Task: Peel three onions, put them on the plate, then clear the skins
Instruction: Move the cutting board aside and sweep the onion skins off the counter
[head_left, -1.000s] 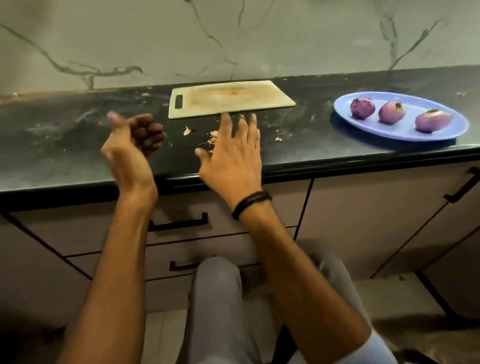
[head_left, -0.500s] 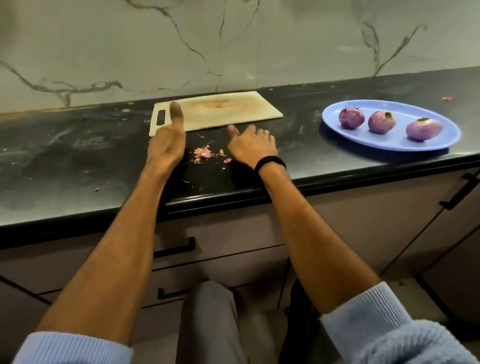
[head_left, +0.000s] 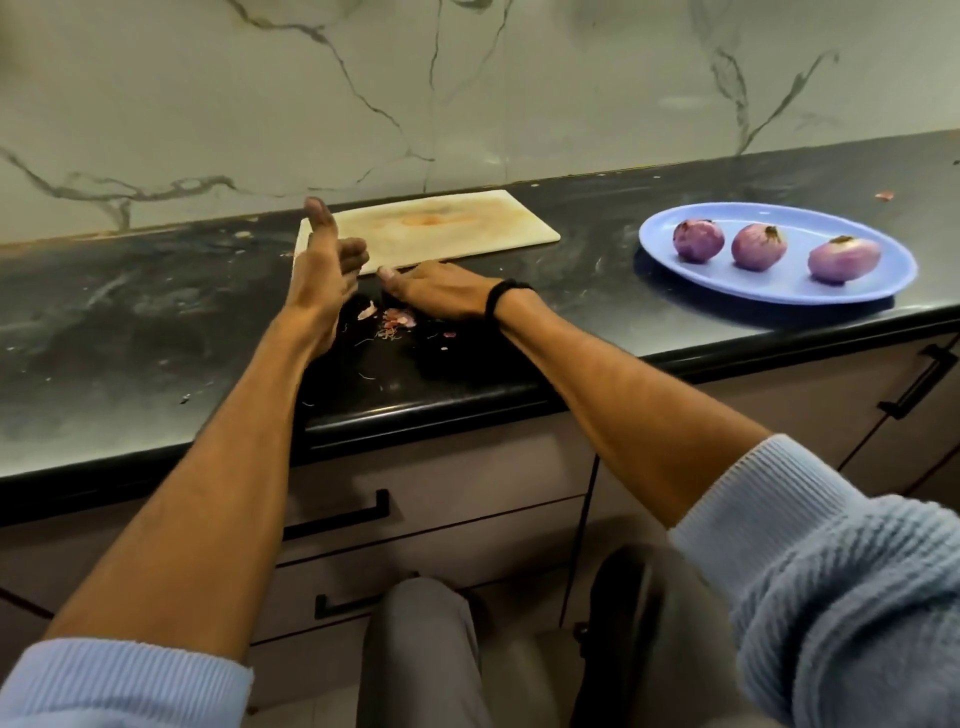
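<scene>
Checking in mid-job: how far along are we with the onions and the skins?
Done: three peeled onions sit on the blue plate. In hand: the right hand lies flat on the counter beside the skin scraps, with the left hand cupped on edge opposite, apparently to gather them. Left: those scraps by the cutting board, plus one bit beyond the plate.

Bare counter (head_left: 130, 322) stretches wide to the left of the left hand (head_left: 324, 270), and a broad open strip lies between the right hand (head_left: 441, 293) and the plate (head_left: 727, 283). The 2 hands flank the skins (head_left: 396, 319) on either side, and the cutting board (head_left: 457, 228) bounds them behind. The 3 onions (head_left: 758, 247) fill the plate's middle. The wall (head_left: 467, 104) closes the back.
</scene>
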